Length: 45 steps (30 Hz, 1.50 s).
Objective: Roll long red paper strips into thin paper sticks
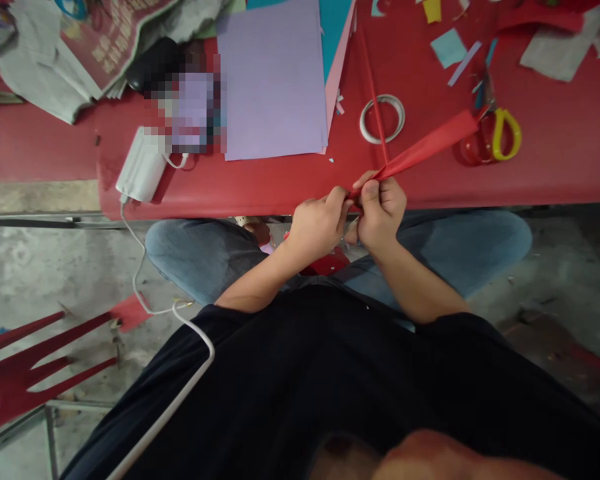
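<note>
My left hand (317, 223) and right hand (383, 210) meet at the near edge of the red bench (280, 190), each grip pinched narrow on the red strip (427, 145). The strip slants up and away to the right, its far end close by the yellow-handled scissors (499, 133). A thin red stick (374, 93) runs from the strip across the white ring (401, 121). Left of that lies a purple sheet (275, 80).

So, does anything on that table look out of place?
Yes: loose paper scraps litter the far right of the red table, looking untidy. A blue sheet and a pink sheet jut crookedly from beneath the purple sheet.
</note>
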Each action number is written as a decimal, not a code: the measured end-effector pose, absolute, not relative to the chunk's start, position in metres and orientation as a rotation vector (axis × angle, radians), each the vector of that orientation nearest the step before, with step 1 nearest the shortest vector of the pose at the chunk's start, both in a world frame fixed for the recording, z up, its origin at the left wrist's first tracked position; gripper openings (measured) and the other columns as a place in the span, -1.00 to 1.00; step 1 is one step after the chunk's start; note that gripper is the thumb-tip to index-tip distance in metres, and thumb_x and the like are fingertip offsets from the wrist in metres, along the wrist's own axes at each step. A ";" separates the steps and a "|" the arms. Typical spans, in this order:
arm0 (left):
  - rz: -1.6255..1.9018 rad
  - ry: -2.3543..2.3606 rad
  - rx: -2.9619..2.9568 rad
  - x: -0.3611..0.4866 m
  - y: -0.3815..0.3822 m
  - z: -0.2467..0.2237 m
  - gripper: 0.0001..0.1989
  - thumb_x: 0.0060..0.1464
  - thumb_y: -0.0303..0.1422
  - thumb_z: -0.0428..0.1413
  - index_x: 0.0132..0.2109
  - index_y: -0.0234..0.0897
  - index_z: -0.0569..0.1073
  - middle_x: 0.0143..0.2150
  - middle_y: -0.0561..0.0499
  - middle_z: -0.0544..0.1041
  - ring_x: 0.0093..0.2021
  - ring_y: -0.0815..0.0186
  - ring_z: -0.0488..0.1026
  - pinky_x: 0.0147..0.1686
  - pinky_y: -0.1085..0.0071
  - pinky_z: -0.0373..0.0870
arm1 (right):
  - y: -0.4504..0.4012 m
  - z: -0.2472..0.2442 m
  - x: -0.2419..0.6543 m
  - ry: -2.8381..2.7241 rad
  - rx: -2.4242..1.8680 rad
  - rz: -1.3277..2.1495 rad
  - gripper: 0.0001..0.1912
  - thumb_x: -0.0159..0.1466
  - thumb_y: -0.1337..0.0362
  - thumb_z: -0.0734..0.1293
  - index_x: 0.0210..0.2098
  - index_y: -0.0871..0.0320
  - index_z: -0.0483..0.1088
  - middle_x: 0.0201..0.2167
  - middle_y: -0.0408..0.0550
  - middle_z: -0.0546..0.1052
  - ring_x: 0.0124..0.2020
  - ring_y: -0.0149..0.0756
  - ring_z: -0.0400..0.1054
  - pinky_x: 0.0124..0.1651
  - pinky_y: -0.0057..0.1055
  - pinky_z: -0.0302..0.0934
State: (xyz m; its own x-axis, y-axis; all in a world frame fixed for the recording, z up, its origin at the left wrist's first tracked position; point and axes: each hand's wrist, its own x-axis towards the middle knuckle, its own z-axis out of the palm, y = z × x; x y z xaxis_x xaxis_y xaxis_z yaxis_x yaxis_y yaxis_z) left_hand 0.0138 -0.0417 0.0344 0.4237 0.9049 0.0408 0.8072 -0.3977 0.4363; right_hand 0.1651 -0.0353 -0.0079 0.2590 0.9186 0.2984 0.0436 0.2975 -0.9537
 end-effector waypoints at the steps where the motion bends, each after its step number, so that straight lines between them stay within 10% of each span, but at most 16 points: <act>1: 0.397 1.470 2.326 0.015 -0.042 0.036 -0.44 0.64 -0.11 -0.37 0.08 -0.29 0.45 -0.24 -0.16 0.68 -0.30 0.09 0.63 -0.34 0.23 0.20 | -0.037 -0.010 0.163 -1.137 -1.082 0.804 -0.62 0.58 -0.15 0.36 -0.15 -0.01 0.58 -0.39 -0.20 0.46 -0.39 -0.37 0.44 -0.27 -0.34 0.41; 10: 0.430 1.497 2.485 0.016 -0.039 0.035 -0.46 0.64 -0.21 -0.35 -0.05 -0.28 0.48 -0.30 -0.13 0.67 -0.35 0.16 0.59 -0.28 0.21 0.18 | -0.036 -0.003 0.162 -1.053 -1.133 0.784 -0.59 0.55 -0.20 0.37 -0.16 -0.03 0.58 -0.46 -0.22 0.37 -0.55 -0.39 0.20 -0.44 -0.32 0.16; 29: 0.493 1.452 2.299 0.014 -0.037 0.041 -0.38 0.63 -0.01 -0.32 0.05 -0.26 0.54 -0.26 -0.15 0.69 -0.33 0.13 0.56 -0.30 0.23 0.20 | -0.042 0.000 0.158 -1.119 -1.218 0.804 -0.47 0.48 -0.41 0.28 -0.16 -0.12 0.49 -0.23 -0.06 0.55 -0.27 -0.19 0.43 -0.18 -0.11 0.37; 45: 0.477 1.419 2.290 0.010 -0.038 0.048 -0.45 0.64 -0.08 -0.25 0.06 -0.24 0.57 -0.20 -0.12 0.71 -0.28 0.13 0.59 -0.29 0.24 0.19 | -0.043 0.006 0.157 -1.046 -1.195 0.722 -0.51 0.56 -0.28 0.27 -0.19 -0.04 0.49 -0.33 -0.16 0.38 -0.44 -0.31 0.31 -0.35 -0.28 0.19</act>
